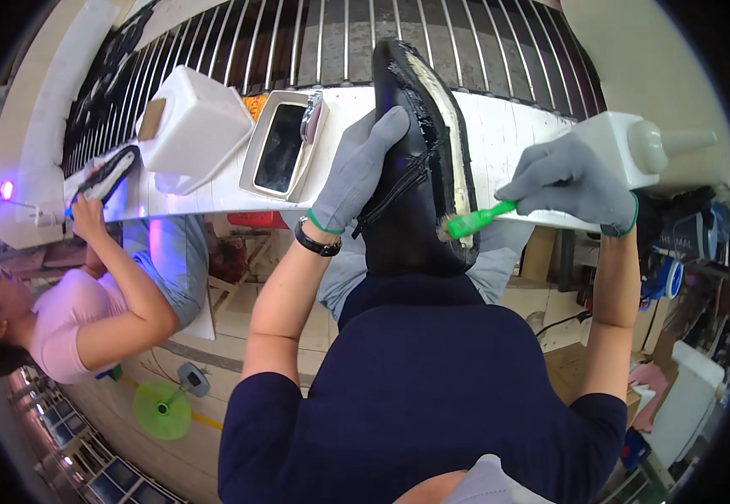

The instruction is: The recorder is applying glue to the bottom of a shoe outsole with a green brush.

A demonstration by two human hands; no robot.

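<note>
A black boot [407, 231] is tilted on its side in front of me, its toe toward the far rollers and its heel near my body. My left hand [357, 164], in a grey glove, is closed round the boot's upper with the thumb laid over it. Along the boot's underside runs a cream-coloured strip [447, 118] inside a dark rim. My right hand [571, 181], gloved as well, grips a small green-handled brush [476, 220]. Its bristles touch the underside's edge at the heel end.
Metal rollers [344, 42] line the far side of the narrow white bench [508, 126]. Left of the boot, a white tray [250, 178] holds a phone [281, 149], beside a white square container [197, 122]. A white bottle [625, 143] lies at right. At far left a person [71, 328] handles a shoe [115, 175].
</note>
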